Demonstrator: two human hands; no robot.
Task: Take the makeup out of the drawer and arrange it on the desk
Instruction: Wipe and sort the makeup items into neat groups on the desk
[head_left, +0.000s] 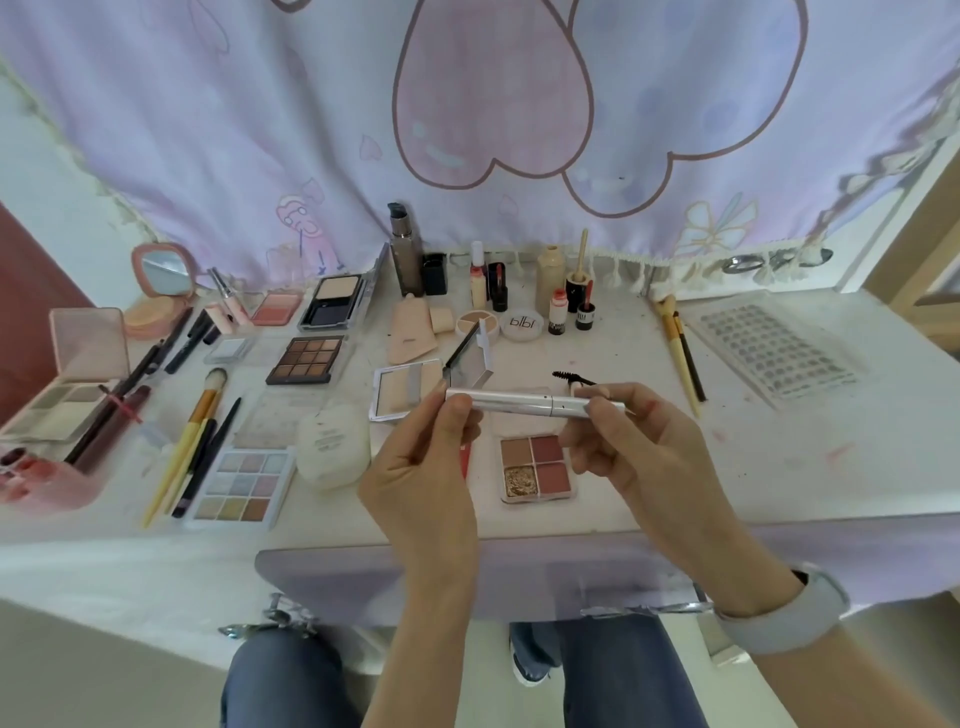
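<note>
I see L hand (431, 457) & R hand (623, 441) each pinching an end of a silver tube (519, 404), no legible text. Round white jar (521, 326) on the desk (753, 467) reads "pibi", I think.

white desk (727, 467) under eyeshadow palettes (307, 359), brushes (675, 343), bottles (550, 273), compacts (161, 283), a white jar (332, 447)
</note>
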